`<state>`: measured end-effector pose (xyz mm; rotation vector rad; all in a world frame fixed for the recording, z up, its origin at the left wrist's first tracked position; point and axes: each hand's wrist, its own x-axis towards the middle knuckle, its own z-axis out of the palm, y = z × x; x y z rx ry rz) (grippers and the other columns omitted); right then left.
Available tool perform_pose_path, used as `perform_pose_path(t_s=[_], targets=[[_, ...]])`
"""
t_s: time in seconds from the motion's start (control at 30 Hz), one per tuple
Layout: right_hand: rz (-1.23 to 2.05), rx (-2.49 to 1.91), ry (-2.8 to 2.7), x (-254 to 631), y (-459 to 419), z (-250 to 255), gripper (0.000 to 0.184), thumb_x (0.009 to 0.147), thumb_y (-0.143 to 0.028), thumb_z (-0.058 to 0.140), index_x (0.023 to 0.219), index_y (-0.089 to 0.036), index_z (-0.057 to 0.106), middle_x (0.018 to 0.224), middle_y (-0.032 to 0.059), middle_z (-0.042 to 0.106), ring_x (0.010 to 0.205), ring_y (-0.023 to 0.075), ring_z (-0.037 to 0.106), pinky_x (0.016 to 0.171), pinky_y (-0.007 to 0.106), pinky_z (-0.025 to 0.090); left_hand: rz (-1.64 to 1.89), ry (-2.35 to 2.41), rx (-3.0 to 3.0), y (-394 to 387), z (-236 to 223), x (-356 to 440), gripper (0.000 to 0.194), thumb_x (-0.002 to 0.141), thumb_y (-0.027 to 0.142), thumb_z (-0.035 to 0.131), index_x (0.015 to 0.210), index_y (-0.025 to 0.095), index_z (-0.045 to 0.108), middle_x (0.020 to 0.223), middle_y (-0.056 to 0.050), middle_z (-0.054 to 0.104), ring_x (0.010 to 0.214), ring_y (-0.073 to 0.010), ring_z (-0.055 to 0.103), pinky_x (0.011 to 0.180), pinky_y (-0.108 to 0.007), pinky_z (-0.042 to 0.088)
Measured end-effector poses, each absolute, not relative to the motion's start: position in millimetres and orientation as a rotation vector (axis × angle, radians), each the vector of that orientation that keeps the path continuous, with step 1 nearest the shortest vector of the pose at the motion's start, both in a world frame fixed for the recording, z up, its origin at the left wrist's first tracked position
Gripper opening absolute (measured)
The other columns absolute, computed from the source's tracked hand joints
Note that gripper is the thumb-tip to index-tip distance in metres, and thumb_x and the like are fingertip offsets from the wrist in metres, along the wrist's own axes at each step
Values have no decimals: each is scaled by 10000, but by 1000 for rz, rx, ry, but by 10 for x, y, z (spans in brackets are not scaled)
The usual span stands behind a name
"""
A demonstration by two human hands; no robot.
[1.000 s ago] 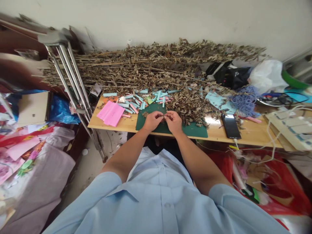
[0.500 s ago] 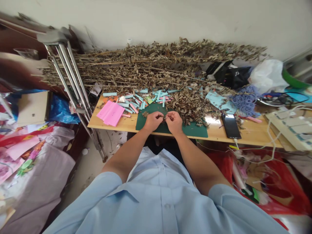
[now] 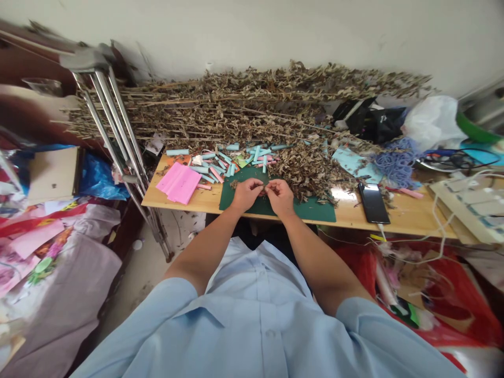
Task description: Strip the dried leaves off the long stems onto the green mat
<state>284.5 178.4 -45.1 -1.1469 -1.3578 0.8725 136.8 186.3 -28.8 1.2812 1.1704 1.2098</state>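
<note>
Right now, your left hand (image 3: 247, 195) and right hand (image 3: 281, 198) pinch a small dried sprig (image 3: 262, 187) between them, lying roughly crosswise, equally near both, above the green cutting mat (image 3: 315, 212) by the front edge of the surface (image 3: 409, 224).

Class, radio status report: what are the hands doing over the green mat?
Left hand, right hand pinching dried plant piece over green cutting mat. Dried leaf pile beyond; nothing in the way.
</note>
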Motion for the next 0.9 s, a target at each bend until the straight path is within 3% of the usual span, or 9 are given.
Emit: perform_pose_path(t_s=[0.17, 0.6, 0.9], targets=[[871, -1143, -1362, 2833, 1777, -457, 329, 832, -355, 659, 1121, -217, 584, 986, 59, 713, 856, 181, 686, 819, 365, 569, 1201, 1134, 1257, 1861, -311, 1365, 121, 819, 204, 665, 924, 146, 682, 769, -21, 725, 642, -128, 692, 675, -277, 594], [786, -1150, -1399, 2834, 1742, -418, 270, 852, -315, 634, 1092, -208, 572, 877, 30, 683, 759, 169, 651, 757, 335, 546, 1208, 1297, 1595, 1865, -396, 1360, 183, 829, 161, 652, 989, 168, 740, 964, -66, 744, 835, -158, 693, 796, -289, 569], [770, -1231, -1275, 2839, 1790, -417, 231, 813, -303, 640, 1014, -200, 592, 831, 29, 673, 690, 168, 629, 701, 339, 545, 1222, 1297, 1393, 1857, -372, 1360, 146, 804, 172, 661, 923, 154, 743, 807, -29, 733, 674, -129, 684, 668, -250, 572]])
